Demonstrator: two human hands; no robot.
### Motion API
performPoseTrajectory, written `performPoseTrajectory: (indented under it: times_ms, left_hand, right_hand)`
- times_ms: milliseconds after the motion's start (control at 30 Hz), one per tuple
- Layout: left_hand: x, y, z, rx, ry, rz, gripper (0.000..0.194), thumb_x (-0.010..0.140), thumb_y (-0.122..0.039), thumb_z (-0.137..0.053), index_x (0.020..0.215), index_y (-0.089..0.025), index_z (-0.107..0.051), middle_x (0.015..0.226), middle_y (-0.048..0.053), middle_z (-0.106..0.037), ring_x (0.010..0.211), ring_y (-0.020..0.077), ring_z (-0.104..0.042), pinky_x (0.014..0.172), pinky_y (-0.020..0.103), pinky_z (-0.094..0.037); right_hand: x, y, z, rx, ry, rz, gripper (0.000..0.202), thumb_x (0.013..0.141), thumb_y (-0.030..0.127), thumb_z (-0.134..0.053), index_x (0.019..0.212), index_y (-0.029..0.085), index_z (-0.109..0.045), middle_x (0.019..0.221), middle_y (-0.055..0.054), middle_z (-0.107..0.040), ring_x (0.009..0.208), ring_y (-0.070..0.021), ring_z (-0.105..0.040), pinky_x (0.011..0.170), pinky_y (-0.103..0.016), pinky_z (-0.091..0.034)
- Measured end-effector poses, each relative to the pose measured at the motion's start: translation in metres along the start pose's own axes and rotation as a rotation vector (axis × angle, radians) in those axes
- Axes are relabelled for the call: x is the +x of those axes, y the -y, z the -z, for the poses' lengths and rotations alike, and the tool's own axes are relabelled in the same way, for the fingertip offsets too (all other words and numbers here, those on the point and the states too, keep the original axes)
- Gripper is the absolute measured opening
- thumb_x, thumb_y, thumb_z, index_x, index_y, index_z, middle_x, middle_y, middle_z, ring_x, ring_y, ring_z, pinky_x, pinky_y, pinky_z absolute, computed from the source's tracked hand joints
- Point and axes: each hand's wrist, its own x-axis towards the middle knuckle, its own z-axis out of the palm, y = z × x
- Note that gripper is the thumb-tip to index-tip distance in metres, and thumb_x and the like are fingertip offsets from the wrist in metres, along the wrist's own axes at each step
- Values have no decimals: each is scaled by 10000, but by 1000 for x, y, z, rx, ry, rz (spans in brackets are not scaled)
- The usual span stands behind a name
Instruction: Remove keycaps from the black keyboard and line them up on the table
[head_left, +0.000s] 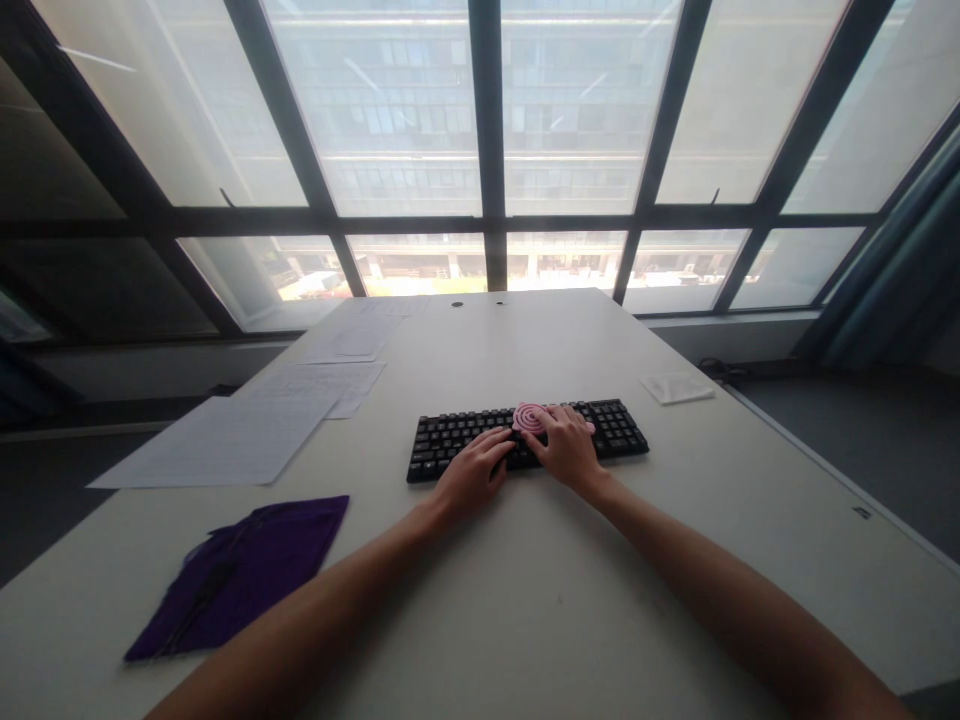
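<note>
Right hand (564,445) is holding the pink spiral disc (527,417) over the black keyboard (450,437); left hand (476,465) is resting just beside.
Disc is showing left of the right fingers; a pink end (591,428) is poking out opposite, so the long axis is probably running along the keyboard. Left grip is curling at the keys; can't tell if it's holding anything. Round swirled face, blocky keys, smooth white counter (525,560); limp purple pouch (289,550) is lying left.

Right fingers (559,413) partly hide the pink object (526,416)
</note>
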Motion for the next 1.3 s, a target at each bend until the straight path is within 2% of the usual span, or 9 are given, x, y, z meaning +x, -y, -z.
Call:
performPoseTrajectory:
  times_ms: [900, 1300]
  left_hand:
    - [-1, 1, 0, 21, 22, 11, 379, 893, -113, -519, 1247, -182, -633, 1378, 101, -584, 1323, 263, -501, 1121, 494, -440]
    - [-1, 2, 0, 13, 27, 9, 400, 889, -112, -515, 1270, -180, -616, 1379, 103, -582, 1326, 264, -498, 1127, 489, -433]
  right_hand:
    - [0, 0, -1, -11, 0, 6, 388, 960, 494, -508, 1209, 220, -625, 1128, -118, -635, 1051, -277, -525, 911, -375, -369]
    - [0, -1, -4, 27, -54, 35, 413, 956, 493, -524, 1261, 229, -609, 1162, -110, -640, 1057, -281, -529, 906, -389, -381]
